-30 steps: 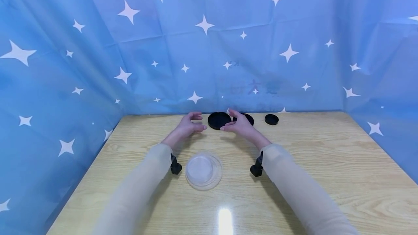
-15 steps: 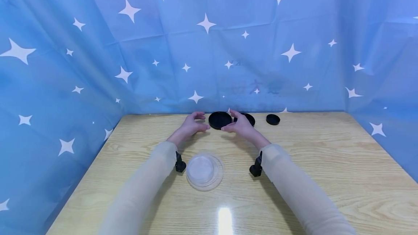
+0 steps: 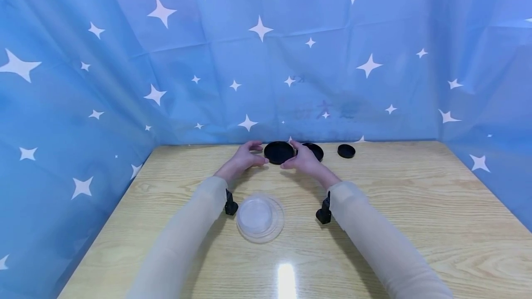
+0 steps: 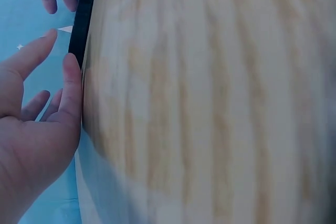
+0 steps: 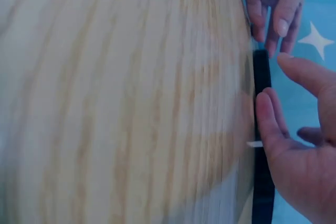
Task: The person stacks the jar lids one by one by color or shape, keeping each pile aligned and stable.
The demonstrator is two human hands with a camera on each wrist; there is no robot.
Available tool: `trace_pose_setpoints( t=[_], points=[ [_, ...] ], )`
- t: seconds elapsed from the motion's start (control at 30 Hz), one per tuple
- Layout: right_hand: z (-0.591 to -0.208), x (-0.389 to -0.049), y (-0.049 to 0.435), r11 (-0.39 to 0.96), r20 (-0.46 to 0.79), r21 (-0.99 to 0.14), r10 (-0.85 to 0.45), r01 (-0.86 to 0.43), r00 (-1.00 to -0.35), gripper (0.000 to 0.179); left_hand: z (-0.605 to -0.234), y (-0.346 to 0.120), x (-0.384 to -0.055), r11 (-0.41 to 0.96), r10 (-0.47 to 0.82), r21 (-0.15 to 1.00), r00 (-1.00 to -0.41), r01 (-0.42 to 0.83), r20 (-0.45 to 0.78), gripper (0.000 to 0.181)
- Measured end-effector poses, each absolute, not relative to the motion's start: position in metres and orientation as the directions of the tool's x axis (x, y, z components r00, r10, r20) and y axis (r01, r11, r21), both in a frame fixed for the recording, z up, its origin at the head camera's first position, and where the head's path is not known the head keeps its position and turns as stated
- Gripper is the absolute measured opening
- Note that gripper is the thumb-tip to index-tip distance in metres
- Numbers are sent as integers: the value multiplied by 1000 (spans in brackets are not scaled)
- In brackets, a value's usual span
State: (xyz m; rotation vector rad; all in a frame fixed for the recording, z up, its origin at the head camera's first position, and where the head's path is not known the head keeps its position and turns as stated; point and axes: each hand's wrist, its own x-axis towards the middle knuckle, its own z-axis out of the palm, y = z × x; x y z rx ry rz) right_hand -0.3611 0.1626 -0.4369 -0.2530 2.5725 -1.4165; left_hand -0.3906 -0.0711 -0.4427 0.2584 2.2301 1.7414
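Note:
A large black round shallow dish or lid (image 3: 279, 152) lies flat at the back of the table. My left hand (image 3: 247, 156) is at its left side, fingers bent toward the rim; the left wrist view puts a fingertip at the black edge (image 4: 82, 32). On the dish's other side is my right hand (image 3: 305, 158), thumb and fingers spread apart close to its right rim. That hand partly covers a second, smaller black dish (image 3: 317, 151). Neither hand is seen to lift anything. Whether the fingertips press the rim, I cannot tell.
A third, smallest black dish (image 3: 346, 151) lies farther right. Nearer, between the forearms, sit clear round plastic pieces (image 3: 260, 218), overlapping. Behind the wooden table (image 3: 395, 206) hangs a blue star-patterned curtain (image 3: 232, 59).
My left hand has moved slightly right, closer to the large black dish. The right hand stays almost where it was. The dishes and clear pieces have not visibly moved on the table.

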Motion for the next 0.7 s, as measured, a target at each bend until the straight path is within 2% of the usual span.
trace_pose_setpoints(
  t=[0.7],
  points=[
    [-440, -359, 155, 550, -113, -834, -255, -48, -960, 101, -448, -81, -391, 287, 383, 958, -915, -9, -124, 76]
  ],
)
